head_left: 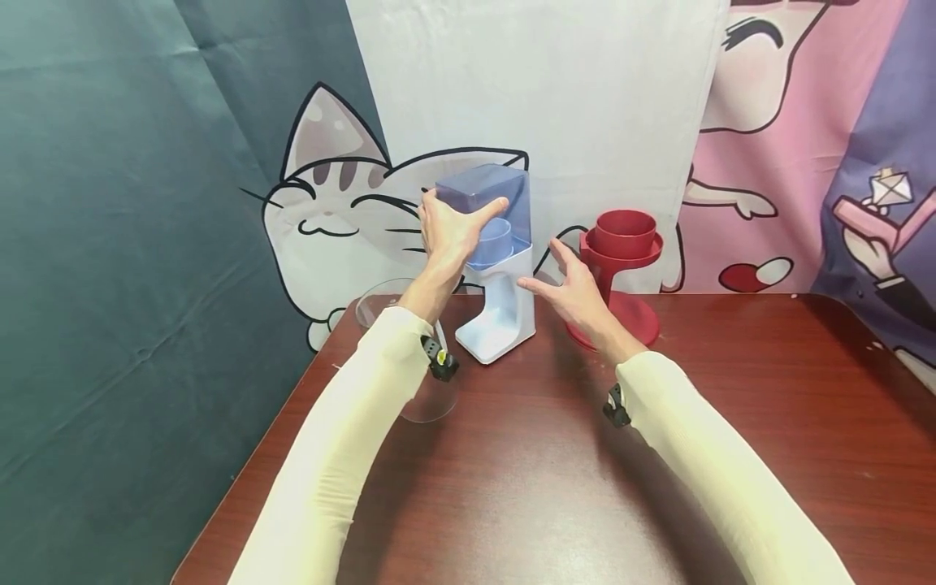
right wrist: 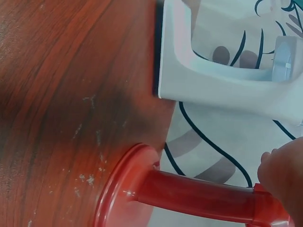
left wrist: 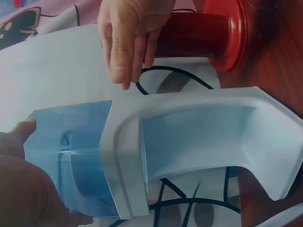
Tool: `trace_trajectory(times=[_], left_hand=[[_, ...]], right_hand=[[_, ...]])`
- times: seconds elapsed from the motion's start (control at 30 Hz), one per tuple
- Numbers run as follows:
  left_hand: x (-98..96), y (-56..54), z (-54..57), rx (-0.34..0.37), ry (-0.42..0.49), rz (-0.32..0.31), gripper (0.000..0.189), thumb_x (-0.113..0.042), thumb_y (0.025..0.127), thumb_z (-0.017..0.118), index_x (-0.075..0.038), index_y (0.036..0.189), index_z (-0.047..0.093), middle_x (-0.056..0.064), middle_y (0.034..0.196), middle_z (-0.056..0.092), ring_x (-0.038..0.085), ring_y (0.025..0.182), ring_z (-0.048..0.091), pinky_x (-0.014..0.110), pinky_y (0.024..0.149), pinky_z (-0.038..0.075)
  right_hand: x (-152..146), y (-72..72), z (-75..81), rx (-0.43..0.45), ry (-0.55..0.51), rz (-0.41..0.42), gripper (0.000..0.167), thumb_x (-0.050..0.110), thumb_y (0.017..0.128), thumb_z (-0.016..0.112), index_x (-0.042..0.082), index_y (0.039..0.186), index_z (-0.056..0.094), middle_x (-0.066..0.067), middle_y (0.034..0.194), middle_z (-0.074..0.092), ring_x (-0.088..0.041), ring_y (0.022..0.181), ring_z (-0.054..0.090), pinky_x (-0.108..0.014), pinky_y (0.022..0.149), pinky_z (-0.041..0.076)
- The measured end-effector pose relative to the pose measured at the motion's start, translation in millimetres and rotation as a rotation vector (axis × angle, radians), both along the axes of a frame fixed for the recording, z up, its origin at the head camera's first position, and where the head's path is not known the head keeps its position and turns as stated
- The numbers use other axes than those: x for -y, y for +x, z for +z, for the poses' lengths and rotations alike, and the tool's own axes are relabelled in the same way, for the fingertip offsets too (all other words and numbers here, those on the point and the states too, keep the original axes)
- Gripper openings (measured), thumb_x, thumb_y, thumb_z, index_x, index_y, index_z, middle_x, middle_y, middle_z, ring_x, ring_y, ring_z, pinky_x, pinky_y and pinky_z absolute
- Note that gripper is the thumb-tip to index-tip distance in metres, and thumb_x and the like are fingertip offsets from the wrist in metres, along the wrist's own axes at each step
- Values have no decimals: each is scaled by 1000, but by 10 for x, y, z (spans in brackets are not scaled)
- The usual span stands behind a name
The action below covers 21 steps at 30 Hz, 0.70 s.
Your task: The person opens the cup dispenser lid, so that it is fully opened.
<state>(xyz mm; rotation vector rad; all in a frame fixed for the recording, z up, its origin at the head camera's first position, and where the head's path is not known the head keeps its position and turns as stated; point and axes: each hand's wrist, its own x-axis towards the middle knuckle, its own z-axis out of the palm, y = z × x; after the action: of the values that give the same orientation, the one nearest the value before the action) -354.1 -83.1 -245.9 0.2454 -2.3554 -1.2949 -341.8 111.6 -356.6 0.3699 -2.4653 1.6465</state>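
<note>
A white stand (head_left: pixel 521 301) with an L-shaped foot stands upright at the back of the table, carrying a see-through blue box (head_left: pixel 516 195). Inside the box a round cup-like part shows through. My left hand (head_left: pixel 448 231) grips the box, thumb across its front and fingers at its left side; in the left wrist view the thumb and fingers lie on opposite sides of the box (left wrist: pixel 71 156). To the right of the stand, my right hand (head_left: pixel 578 294) is held in the air with thumb and fingers spread, holding nothing. It overlaps the red stand (head_left: pixel 634 317) behind it.
The red stand has a round base and a red cup (head_left: pixel 626 231) in its top ring. A clear round container (head_left: pixel 430 406) is on the table at the left, partly behind my left forearm. A printed cloth (head_left: pixel 585 97) hangs right behind the table's back edge.
</note>
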Motion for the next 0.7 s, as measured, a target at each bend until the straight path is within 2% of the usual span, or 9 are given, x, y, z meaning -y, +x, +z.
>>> trace_trajectory(times=[0.2,0.37,0.47,0.6,0.7], left_hand=[[-46,127,111,-47,-6,-64,114,-64,72,91,-10,157,38,6,152,51,21,137,49,34,115,41],[-88,256,191,-74,-11,-154,114,-67,71,91,-10,157,40,4,150,53,17,133,51,32,111,44],[-107,336,220,-77,-21,-213,115,-66,72,90,-9,157,40,4,149,52,17,133,51,32,110,45],[-111,454,253,-85,-30,-273,110,-66,72,90,-10,154,43,2,142,55,16,126,54,31,105,47],[-102,553,290,-89,-22,-306,108,-65,71,91,-12,152,44,0,139,56,14,122,55,31,102,48]], right_hand=[[-38,-15,98,-2,-87,54,101,44,94,82,12,170,25,-8,173,29,-27,160,26,-48,125,32],[-85,-8,206,8,-186,108,88,38,94,83,15,166,38,-10,162,49,-27,147,48,-45,118,44],[-113,14,280,36,-224,123,83,34,95,83,16,165,41,-12,155,56,-29,137,56,-44,114,49],[-148,47,370,40,-220,147,87,29,94,84,17,166,37,-12,154,54,-27,137,54,-41,116,46],[-177,81,413,34,-199,196,87,27,94,83,18,166,35,-13,153,55,-27,136,54,-39,115,45]])
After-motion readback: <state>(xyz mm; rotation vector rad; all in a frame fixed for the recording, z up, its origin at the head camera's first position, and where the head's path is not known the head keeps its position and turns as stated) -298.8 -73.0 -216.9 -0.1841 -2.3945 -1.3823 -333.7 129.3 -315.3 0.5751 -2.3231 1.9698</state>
